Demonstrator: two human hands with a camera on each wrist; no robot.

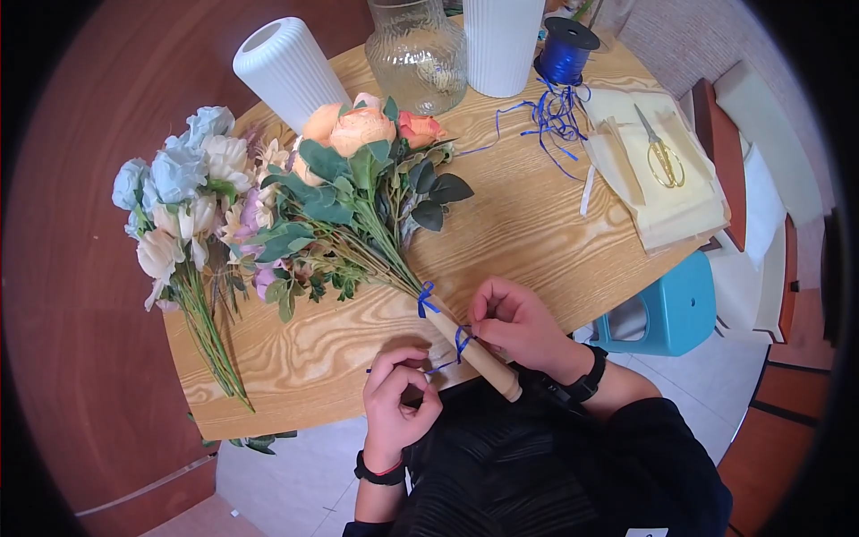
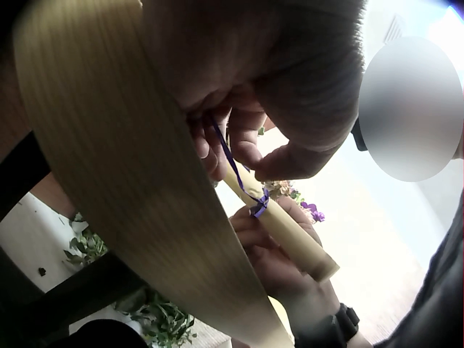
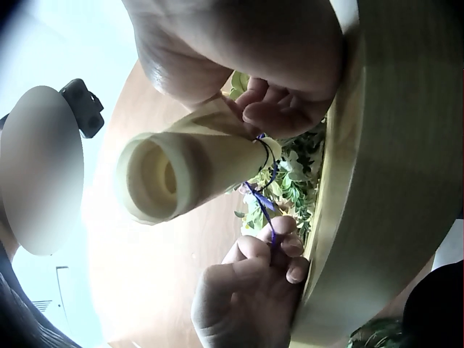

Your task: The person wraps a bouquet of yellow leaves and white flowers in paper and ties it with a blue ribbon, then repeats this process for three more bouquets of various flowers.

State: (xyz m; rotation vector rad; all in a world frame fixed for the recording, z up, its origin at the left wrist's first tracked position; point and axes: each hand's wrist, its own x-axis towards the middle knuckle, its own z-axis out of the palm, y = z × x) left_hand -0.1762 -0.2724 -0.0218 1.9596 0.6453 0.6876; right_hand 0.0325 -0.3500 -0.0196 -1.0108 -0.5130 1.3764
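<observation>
An artificial bouquet (image 1: 362,132) with peach roses and green leaves lies across the table's front edge. Tan paper (image 1: 488,365) wraps its stems into a tube whose hollow end faces the person. A blue ribbon bow (image 1: 426,300) sits at the top of the wrap, and a second blue ribbon (image 1: 461,343) loops round its middle. My left hand (image 1: 400,394) pinches one tail of this lower ribbon, pulled out to the left of the tube. On the tube's right side my right hand (image 1: 522,331) has thumb and fingertips curled together at the same ribbon, close against the paper.
Blue and white flowers (image 1: 183,174) lie at the left. A white vase (image 1: 291,72), a glass vase (image 1: 417,58) and a ribbon spool (image 1: 569,49) stand at the back. Gold-handled scissors (image 1: 662,161) rest on pale wrapping sheets (image 1: 667,219) at the right, above a blue stool (image 1: 676,309).
</observation>
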